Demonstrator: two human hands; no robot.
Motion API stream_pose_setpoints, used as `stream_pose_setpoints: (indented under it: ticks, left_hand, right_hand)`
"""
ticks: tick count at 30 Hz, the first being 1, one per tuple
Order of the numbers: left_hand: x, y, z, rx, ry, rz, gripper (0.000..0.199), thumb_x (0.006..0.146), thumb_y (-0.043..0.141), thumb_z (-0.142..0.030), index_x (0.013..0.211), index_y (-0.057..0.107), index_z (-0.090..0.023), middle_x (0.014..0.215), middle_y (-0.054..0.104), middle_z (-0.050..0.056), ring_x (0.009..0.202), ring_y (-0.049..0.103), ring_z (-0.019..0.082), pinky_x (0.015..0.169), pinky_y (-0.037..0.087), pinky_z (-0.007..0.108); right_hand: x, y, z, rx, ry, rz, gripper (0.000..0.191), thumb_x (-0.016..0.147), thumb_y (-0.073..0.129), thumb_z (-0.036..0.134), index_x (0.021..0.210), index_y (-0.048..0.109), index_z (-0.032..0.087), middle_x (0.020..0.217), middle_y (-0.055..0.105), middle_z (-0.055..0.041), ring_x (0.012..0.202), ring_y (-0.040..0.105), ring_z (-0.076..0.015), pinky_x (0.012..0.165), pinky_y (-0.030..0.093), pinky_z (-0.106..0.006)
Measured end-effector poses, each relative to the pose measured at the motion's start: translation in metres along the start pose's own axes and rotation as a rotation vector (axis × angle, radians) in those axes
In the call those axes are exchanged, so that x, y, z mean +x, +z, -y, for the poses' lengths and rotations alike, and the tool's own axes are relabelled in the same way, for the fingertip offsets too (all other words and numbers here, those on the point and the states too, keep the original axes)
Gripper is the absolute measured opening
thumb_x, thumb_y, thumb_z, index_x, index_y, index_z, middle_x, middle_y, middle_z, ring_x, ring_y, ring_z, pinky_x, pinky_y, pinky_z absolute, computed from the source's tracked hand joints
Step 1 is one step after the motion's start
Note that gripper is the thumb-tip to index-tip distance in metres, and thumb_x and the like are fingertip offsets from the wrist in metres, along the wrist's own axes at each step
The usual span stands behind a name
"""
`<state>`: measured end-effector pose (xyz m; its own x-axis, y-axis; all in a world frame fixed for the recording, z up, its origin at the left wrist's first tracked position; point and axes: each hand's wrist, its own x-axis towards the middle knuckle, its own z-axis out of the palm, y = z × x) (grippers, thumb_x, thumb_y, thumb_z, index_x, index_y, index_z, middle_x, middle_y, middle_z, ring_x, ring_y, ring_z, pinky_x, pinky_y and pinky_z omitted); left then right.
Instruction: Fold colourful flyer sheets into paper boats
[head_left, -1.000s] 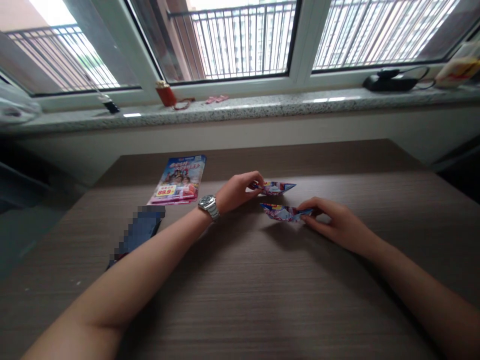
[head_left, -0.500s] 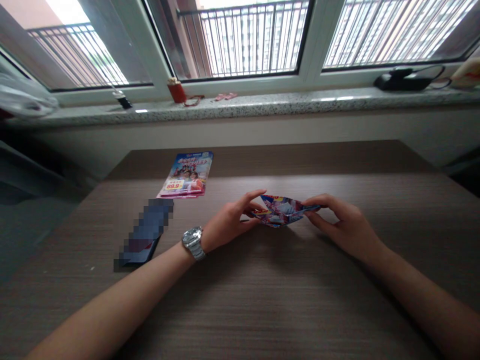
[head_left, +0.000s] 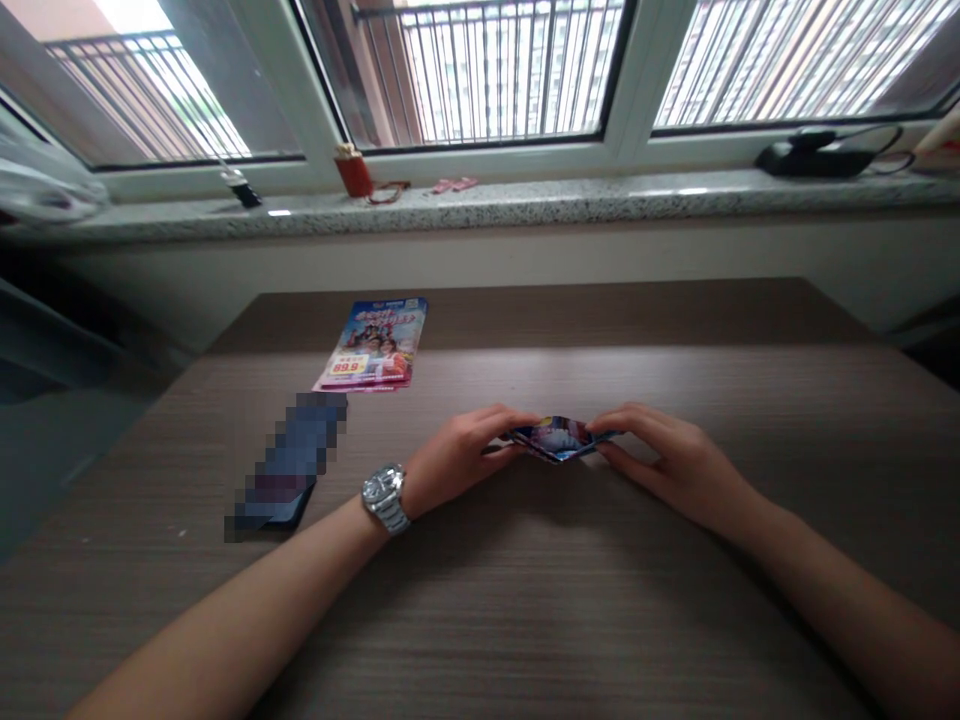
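Between my two hands, a folded piece of printed, colourful paper (head_left: pixel 558 438) is held just above the wooden table (head_left: pixel 525 620). My left hand (head_left: pixel 466 452), with a silver watch (head_left: pixel 385 497) on its wrist, pinches the paper's left end between thumb and fingers. The right end is pinched by my right hand (head_left: pixel 679 462). Both hands are closed on the paper, and its middle dips down in a shallow V. The fingertips hide its two ends.
A small stack of printed flyers (head_left: pixel 379 343) lies at the back left of the table. Nearer, a dark, pixelated flat object (head_left: pixel 292 462) lies left of my watch. On the stone windowsill (head_left: pixel 555 202) are a red container (head_left: pixel 353 172) and a black device (head_left: pixel 814 155) with a cable.
My hands have come closer together, with the right hand moving left. The paper between them looks flatter and narrower, where before it was spread wider and stood taller.
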<state>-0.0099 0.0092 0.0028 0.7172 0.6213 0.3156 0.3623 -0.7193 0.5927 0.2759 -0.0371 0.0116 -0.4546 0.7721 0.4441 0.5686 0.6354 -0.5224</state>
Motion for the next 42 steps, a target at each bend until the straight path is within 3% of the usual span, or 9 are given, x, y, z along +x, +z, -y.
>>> stream_pose_setpoints:
  ticks: [10, 18, 22, 29, 36, 42]
  left_hand:
    - [-0.003, 0.003, 0.004, 0.008, 0.067, -0.048, 0.028, 0.097, 0.060, -0.021, 0.125, 0.063, -0.021, 0.118, 0.071, 0.007, 0.104, 0.070, 0.017, 0.094, 0.057, 0.029]
    - [-0.006, 0.004, 0.003, 0.094, 0.097, -0.028, 0.031, 0.100, 0.056, -0.022, 0.130, 0.063, -0.022, 0.120, 0.071, 0.007, 0.105, 0.071, 0.017, 0.095, 0.057, 0.029]
    - [-0.007, 0.005, 0.004, 0.126, 0.112, -0.033, 0.032, 0.100, 0.057, -0.022, 0.131, 0.062, -0.021, 0.121, 0.071, 0.007, 0.107, 0.071, 0.018, 0.096, 0.057, 0.030]
    - [-0.006, 0.005, 0.003, 0.160, 0.133, -0.044, 0.031, 0.100, 0.056, -0.023, 0.131, 0.063, -0.022, 0.126, 0.069, 0.008, 0.109, 0.070, 0.018, 0.097, 0.058, 0.031]
    - [-0.007, 0.006, 0.006, 0.175, 0.158, -0.030, 0.032, 0.102, 0.054, -0.024, 0.132, 0.063, -0.024, 0.129, 0.069, 0.006, 0.111, 0.070, 0.017, 0.099, 0.057, 0.031]
    - [-0.007, 0.004, 0.007, 0.193, 0.169, -0.002, 0.032, 0.101, 0.055, -0.022, 0.132, 0.063, -0.022, 0.132, 0.068, 0.007, 0.110, 0.070, 0.018, 0.097, 0.058, 0.032]
  right_hand:
    - [-0.003, 0.001, -0.003, -0.035, -0.022, 0.051, 0.023, 0.097, 0.057, 0.023, 0.119, 0.065, 0.024, 0.111, 0.071, -0.0097, 0.100, 0.070, -0.0223, 0.086, 0.059, -0.037]
    - [-0.006, 0.006, -0.001, -0.233, -0.152, 0.074, 0.048, 0.097, 0.060, 0.022, 0.145, 0.050, 0.025, 0.141, 0.062, -0.0122, 0.120, 0.066, -0.0268, 0.100, 0.056, -0.043]
    - [-0.005, 0.010, -0.002, -0.326, -0.188, 0.087, 0.051, 0.098, 0.058, 0.022, 0.148, 0.046, 0.023, 0.138, 0.064, -0.0138, 0.115, 0.068, -0.0287, 0.096, 0.058, -0.046]
    - [-0.006, 0.012, -0.004, -0.354, -0.189, 0.091, 0.044, 0.099, 0.057, 0.022, 0.143, 0.054, 0.023, 0.131, 0.069, -0.0126, 0.110, 0.071, -0.0288, 0.092, 0.061, -0.045]
    - [-0.008, 0.013, -0.005, -0.322, -0.155, 0.117, 0.045, 0.097, 0.059, 0.021, 0.142, 0.057, 0.027, 0.135, 0.067, -0.0096, 0.110, 0.072, -0.0289, 0.093, 0.061, -0.045]
    - [-0.009, 0.012, -0.007, -0.351, -0.161, 0.151, 0.045, 0.099, 0.055, 0.020, 0.144, 0.055, 0.025, 0.138, 0.064, -0.0109, 0.111, 0.071, -0.0291, 0.091, 0.062, -0.045]
